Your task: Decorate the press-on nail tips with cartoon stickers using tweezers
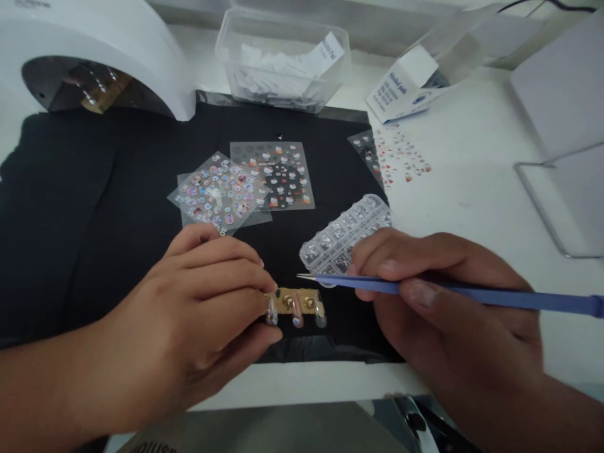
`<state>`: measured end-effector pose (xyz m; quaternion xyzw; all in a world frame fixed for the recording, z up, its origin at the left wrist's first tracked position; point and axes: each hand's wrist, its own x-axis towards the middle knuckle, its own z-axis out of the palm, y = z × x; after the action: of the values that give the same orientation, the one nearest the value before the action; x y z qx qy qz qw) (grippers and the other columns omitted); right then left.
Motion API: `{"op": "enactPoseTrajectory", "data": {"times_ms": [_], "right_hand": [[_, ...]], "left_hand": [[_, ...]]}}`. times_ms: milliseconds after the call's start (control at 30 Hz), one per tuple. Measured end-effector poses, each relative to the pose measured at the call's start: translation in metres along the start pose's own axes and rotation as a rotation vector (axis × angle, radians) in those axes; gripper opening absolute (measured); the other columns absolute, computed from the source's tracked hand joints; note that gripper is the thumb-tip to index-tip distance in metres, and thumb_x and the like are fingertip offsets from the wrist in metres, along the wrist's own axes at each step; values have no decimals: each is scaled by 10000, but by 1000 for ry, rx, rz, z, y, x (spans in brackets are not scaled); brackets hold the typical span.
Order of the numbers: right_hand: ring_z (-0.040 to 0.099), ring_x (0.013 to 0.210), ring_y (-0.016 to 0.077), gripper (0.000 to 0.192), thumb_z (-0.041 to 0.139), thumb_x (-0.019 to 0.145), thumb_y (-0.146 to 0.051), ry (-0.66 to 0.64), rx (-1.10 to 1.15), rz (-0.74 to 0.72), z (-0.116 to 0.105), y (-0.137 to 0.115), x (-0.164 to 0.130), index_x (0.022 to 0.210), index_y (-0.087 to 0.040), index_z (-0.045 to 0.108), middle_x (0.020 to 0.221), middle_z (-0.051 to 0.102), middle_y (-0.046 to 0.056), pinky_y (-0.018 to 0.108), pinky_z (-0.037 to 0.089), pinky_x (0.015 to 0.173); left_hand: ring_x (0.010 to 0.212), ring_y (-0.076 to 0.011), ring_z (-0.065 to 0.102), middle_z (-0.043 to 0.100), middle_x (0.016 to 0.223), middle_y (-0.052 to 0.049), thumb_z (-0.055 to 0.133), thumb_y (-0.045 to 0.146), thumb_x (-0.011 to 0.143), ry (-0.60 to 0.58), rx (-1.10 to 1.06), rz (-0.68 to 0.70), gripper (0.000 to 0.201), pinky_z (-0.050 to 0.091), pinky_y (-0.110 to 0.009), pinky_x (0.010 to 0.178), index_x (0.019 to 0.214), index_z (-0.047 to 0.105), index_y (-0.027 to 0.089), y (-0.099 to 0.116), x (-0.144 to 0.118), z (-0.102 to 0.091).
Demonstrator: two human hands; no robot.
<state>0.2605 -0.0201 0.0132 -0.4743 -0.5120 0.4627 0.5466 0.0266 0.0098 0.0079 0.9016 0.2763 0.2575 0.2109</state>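
My left hand [202, 302] is closed on the left end of a small gold nail display stand [286, 293], its fingertips at the leftmost nail. Several false nails stand along it: a decorated one beside my fingers, a pinkish false nail [297, 311] in the middle and a clear false nail [320, 313] on the right. My right hand [453, 314] grips blue tweezers [372, 284] between thumb and fingers. The pale tips point left, just above the stand; I cannot make out anything between them. A clear rhinestone case [346, 225] lies behind the tweezers, partly covered by my right fingers.
Clear sticker sheets [217, 192] overlap on the black mat [141, 145], with another sticker sheet [401, 151] at the right. Behind are a white nail lamp [155, 56] with a gold stand inside, a plastic tub [283, 88] of packets and an alcohol pad box [401, 88].
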Motion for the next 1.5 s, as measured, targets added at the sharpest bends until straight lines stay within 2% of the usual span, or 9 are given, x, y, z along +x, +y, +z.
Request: {"op": "enactPoseTrajectory", "data": {"times_ms": [267,533,867,1067,1267,1333,1400,1467,1500], "right_hand": [[616,674,196,267,587,766,-51,-4,49,-72,1,5,4,797,-234,779,633,651,13,380,452,654],[619,703,198,290,572,742,-48,11,9,-30,1,0,1,776,-255,772,632,644,12,367,457,628],[619,709,198,292,584,751,-48,-4,40,-61,1,3,2,807,-254,782,634,648,8,372,463,652],[611,698,200,197,628,810,-122,-50,85,-82,-2,6,4,834,-234,788,625,644,24,361,456,618],[598,688,202,108,670,869,-247,-68,103,-103,-5,12,6,858,-235,777,639,644,28,362,461,618],[598,675,198,100,690,865,-282,-70,112,-116,-5,13,8,847,-233,776,626,644,25,351,468,601],[600,656,195,106,700,861,-301,-76,122,-127,-6,13,10,836,-231,775,610,645,24,341,477,584],[601,642,189,106,702,859,-301,-90,135,-147,-6,12,11,831,-231,776,599,645,22,332,489,578],[599,637,185,105,700,861,-299,-98,141,-159,-6,12,12,833,-232,776,598,645,20,327,495,577]], "left_hand": [[958,-152,659,747,931,44,715,188,884,-2,-14,1,89,403,-359,942,899,628,195,1,0,-1],[972,-142,648,749,937,33,721,175,884,19,-66,-6,73,442,-326,925,871,649,177,1,0,1],[971,-168,656,753,968,42,704,199,905,-6,-50,-20,59,386,-387,934,893,647,204,1,1,-2],[1000,-191,648,753,983,30,715,183,887,-47,-48,-28,209,376,-403,931,763,546,196,0,0,-1],[1077,-243,583,711,999,-4,757,275,812,-66,-71,-60,307,370,-421,947,811,457,214,0,1,-6],[1046,-244,573,669,1013,-29,721,301,817,8,-74,-80,272,388,-425,936,851,464,218,-7,2,-14],[994,-234,570,630,1004,-38,652,281,854,173,-10,-151,182,418,-415,914,907,488,222,-19,5,-25],[994,-250,567,620,1009,-51,590,298,893,330,143,-305,121,439,-414,907,968,536,221,-33,8,-34],[1034,-277,557,628,1021,-64,567,351,902,333,247,-415,176,439,-438,926,1011,564,214,-40,10,-38]]}}
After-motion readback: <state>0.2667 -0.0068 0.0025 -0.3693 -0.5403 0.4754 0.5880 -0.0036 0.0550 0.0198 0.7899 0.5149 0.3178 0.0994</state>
